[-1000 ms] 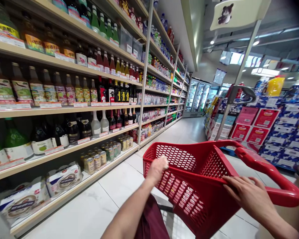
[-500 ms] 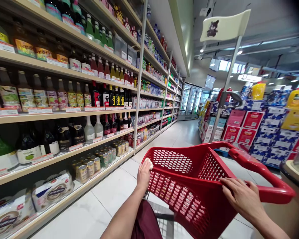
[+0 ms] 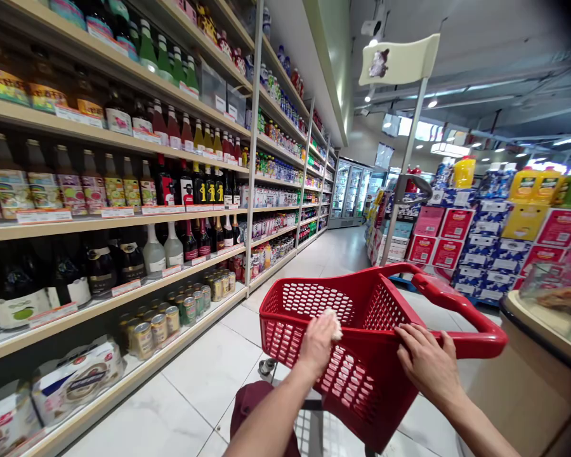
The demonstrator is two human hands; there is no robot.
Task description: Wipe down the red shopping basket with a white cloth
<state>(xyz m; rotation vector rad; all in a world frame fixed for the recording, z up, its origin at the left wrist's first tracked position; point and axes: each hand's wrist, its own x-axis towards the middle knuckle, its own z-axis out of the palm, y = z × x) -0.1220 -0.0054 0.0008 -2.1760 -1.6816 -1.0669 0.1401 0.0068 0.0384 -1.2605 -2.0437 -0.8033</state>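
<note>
The red shopping basket (image 3: 361, 343) stands on its trolley in the aisle, directly ahead of the person. The right hand (image 3: 426, 362) lies flat on the basket's near rim beside the handle (image 3: 457, 317), fingers spread and not gripping, probably to steady the basket. The left hand (image 3: 318, 339) presses a small white cloth (image 3: 334, 322) against the same rim, left of the right hand, fingers closed over it. Both forearms extend forward, wrists straight.
</note>
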